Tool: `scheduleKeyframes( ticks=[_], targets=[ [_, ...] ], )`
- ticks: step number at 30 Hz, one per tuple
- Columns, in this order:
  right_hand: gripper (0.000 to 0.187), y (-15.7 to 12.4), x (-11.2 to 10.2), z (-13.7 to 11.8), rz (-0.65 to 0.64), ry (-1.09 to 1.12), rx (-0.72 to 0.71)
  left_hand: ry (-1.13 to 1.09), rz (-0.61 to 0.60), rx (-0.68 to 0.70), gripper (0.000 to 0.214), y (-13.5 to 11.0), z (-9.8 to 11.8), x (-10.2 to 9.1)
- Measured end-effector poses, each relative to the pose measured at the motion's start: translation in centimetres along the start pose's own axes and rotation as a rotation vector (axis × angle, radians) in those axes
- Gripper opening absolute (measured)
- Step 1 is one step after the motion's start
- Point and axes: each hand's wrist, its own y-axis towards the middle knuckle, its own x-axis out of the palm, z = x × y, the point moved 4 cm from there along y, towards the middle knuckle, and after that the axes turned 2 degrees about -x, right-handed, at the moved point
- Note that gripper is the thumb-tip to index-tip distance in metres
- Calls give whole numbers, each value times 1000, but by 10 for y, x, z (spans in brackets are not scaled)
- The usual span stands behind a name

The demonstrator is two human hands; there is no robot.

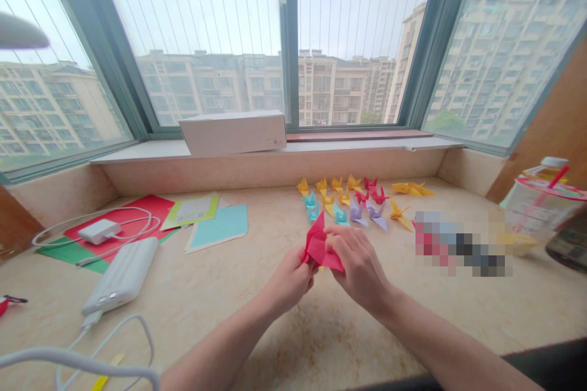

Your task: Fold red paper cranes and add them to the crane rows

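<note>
A partly folded piece of pinkish-red origami paper is held just above the beige stone sill, in the middle of the view. My left hand pinches its lower left edge with closed fingers. My right hand grips its right side, fingers curled over the folds. Just beyond the hands, several finished paper cranes in yellow, blue, red, purple and orange stand in rows.
Sheets of red, green and blue paper lie at the left, with a white charger, cables and a white power bank. A white box rests on the window ledge. A lidded plastic cup with a straw stands at the right.
</note>
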Motion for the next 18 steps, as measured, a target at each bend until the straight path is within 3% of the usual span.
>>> scheduleKeyframes(
  ticks=[7,11,18],
  targets=[
    [17,-1,-1,-1,33,55,-22,10,-2,17,32,-4,4,1],
    [16,0,1,-7,15,-36,-49,3,-50,40,25,-4,1,3],
    [29,1,1,-6,69,7,-52,36,-43,1,19,-2,-8,3]
  ],
)
